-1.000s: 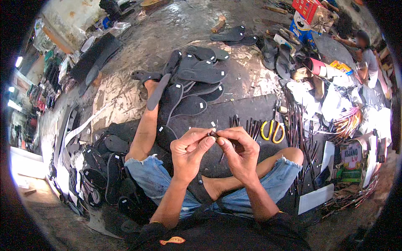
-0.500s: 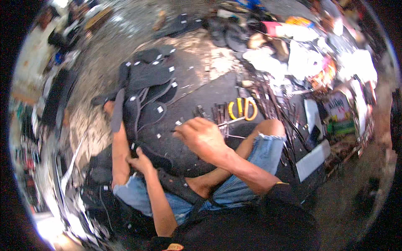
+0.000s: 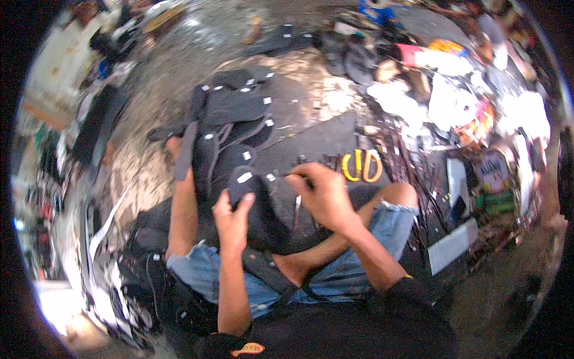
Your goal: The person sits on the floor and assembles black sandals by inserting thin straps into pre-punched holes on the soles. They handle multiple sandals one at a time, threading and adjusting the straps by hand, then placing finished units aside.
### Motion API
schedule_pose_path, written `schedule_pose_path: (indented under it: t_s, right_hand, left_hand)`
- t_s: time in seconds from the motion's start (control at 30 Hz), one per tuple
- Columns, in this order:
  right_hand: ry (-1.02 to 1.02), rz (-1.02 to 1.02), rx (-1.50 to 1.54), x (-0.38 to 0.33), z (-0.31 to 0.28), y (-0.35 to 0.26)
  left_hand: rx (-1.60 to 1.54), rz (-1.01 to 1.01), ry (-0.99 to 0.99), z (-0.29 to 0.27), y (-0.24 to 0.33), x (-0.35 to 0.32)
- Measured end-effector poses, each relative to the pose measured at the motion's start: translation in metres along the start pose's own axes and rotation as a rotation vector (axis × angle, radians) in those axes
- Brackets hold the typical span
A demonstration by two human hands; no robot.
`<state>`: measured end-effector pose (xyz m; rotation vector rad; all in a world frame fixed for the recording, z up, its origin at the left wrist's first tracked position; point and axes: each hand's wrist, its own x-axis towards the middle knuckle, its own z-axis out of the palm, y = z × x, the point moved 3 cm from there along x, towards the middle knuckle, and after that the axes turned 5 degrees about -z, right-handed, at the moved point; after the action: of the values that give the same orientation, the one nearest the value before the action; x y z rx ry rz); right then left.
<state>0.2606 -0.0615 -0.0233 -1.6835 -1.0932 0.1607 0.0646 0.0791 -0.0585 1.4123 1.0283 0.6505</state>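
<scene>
My left hand (image 3: 232, 221) is closed on a black shoe sole (image 3: 260, 206), thumb on top, with a white square patch near its far end. Close by on the right, my right hand (image 3: 323, 194) is curled with thumb and fingers together; whatever it pinches is too small to make out. A small white square (image 3: 271, 177) shows just left of its fingertips. Beyond my left hand, several black soles (image 3: 233, 110) lie overlapped, most with a white square on them. Scissors with yellow handles (image 3: 372, 166) lie past my right hand.
My bent legs in torn jeans (image 3: 350, 260) frame the black work mat (image 3: 323, 134). Thin dark strips (image 3: 397, 143) lie in a bundle on the right, near a pale flat block (image 3: 452, 245). Black sandals (image 3: 359, 63) and white bags (image 3: 454, 99) are farther back.
My left hand has risen from beside my shin toward the middle and now holds up a sole. My right hand has shifted slightly right, and the whole view has moved a little.
</scene>
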Motion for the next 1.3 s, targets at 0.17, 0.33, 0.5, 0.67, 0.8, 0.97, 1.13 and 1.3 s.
schedule_pose_path:
  t_s: [0.17,0.33,0.5,0.67,0.8,0.97,1.13,1.3]
  right_hand:
    - [-0.114,0.057,0.134,-0.007,0.017,-0.039]
    - [-0.098,-0.060,0.044,-0.011,0.025,-0.046]
    - [0.020,-0.245,-0.167,-0.013,0.031,-0.048]
    - [0.054,-0.151,-0.207,-0.029,0.051,-0.039]
    - [-0.111,-0.136,-0.182,-0.030,0.051,-0.037]
    - [-0.151,-0.120,-0.130,-0.032,0.055,-0.027]
    - [-0.181,-0.092,-0.053,-0.024,0.048,-0.026]
    - [-0.292,0.061,0.139,-0.016,0.039,-0.029]
  left_hand:
    - [0.065,0.108,-0.008,0.015,0.057,-0.039]
    - [0.152,0.188,0.021,0.014,0.070,-0.051]
    - [0.201,0.178,0.011,0.014,0.057,-0.055]
    - [0.422,0.384,0.125,0.020,0.055,-0.065]
    - [0.534,0.417,0.149,0.017,0.047,-0.059]
    - [0.446,0.367,0.122,0.022,0.042,-0.057]
    - [0.422,0.427,0.101,0.017,0.039,-0.060]
    - [0.469,0.467,0.112,0.016,0.050,-0.059]
